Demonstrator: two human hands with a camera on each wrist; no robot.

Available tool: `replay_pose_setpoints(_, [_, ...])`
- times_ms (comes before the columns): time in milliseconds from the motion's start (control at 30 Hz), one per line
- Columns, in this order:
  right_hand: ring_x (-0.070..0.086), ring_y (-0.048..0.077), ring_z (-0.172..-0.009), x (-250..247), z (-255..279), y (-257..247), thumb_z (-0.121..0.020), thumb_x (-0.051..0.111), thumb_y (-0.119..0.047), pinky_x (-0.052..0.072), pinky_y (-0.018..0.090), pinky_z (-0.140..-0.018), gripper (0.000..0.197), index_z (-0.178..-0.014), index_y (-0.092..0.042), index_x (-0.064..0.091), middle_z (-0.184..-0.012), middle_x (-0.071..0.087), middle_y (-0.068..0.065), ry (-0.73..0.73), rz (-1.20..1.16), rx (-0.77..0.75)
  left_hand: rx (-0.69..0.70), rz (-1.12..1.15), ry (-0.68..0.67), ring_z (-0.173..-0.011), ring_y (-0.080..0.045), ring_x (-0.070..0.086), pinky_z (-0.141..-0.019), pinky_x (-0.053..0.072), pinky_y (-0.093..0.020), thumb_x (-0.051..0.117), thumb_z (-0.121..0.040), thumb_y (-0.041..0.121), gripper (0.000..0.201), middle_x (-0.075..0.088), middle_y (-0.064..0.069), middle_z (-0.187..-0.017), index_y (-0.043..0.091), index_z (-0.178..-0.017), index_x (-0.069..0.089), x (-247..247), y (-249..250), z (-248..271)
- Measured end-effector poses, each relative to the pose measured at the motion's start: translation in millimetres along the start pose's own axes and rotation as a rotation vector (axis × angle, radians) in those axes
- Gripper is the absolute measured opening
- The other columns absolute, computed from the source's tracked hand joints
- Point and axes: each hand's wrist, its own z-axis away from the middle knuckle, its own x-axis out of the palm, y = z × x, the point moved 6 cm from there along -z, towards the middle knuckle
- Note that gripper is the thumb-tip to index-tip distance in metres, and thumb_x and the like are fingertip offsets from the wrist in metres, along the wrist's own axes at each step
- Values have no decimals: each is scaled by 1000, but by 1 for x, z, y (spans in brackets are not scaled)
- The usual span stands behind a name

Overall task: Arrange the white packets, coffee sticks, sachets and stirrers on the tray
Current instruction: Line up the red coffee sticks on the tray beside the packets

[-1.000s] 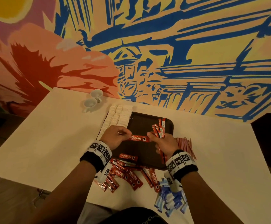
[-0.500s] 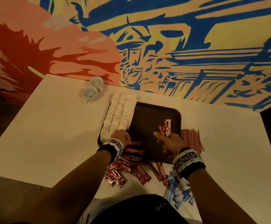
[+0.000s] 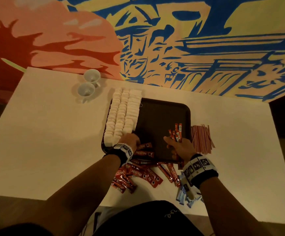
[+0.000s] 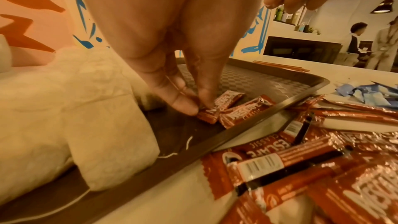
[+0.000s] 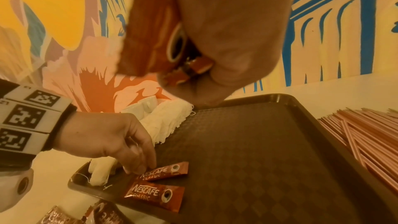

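Now: left hand (image 4: 163,43) pinches stick (image 4: 217,106) flat onto tray (image 3: 163,108), starting a row beside packets (image 3: 123,116) | right hand (image 3: 180,147) grips spare sticks (image 3: 176,132) as feed stock.

1. The coffee stick (image 3: 144,145) that both hands held above the tray (image 3: 162,114) a second ago now lies on the tray floor, just beyond another one.
2. The left hand (image 3: 129,140) is down at the near left corner, fingertips pinching that stick's end.
3. The right hand (image 3: 180,147) has let go of it and grips only its bundle of sticks (image 3: 176,132).
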Motion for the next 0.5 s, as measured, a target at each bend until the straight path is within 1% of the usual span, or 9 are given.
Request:
replay_pose_setpoints(100, [50, 11, -56, 1, -2, 2, -93, 74, -31, 45, 25, -52, 19, -96, -13, 70, -76, 63, 3, 11, 29, 0, 46, -30, -4, -117, -21, 60, -104, 45, -29, 52, -98, 7, 31, 65, -1, -128, 21, -115, 74, 3, 3, -3])
replay_pose_setpoints(200, [52, 10, -54, 0, -6, 6, -92, 75, -34, 45, 25, -51, 22, -96, -13, 70, -76, 64, 2, 24, 41, 18, 78, -37, -17, -119, -21, 58, -103, 43, -28, 53, -98, 9, 31, 63, -1, -130, 24, -118, 72, 6, 4, -7])
replay_pose_setpoints(300, [53, 10, -55, 0, -10, 8, -92, 74, -35, 46, 24, -50, 25, -96, -12, 68, -76, 65, 2, 20, 58, 26, 98, -45, -56, -118, -22, 59, -101, 45, -29, 54, -98, 9, 31, 63, -2, -129, 25, -118, 72, 8, 6, -9])
replay_pose_setpoints(367, [53, 9, -55, 0, -12, 7, -93, 73, -35, 46, 22, -49, 24, -96, -11, 68, -76, 64, 1, 14, 65, 32, 103, -47, -59, -117, -22, 59, -101, 46, -30, 54, -98, 8, 32, 63, -2, -128, 26, -117, 72, 9, 6, -11])
replay_pose_setpoints(500, [53, 9, -54, 2, -17, 4, -93, 73, -35, 45, 24, -50, 23, -90, -14, 65, -74, 63, 1, -6, 55, 42, 94, -33, -71, -117, -22, 58, -99, 45, -31, 55, -97, 9, 31, 62, -1, -126, 27, -115, 72, 10, 5, -12])
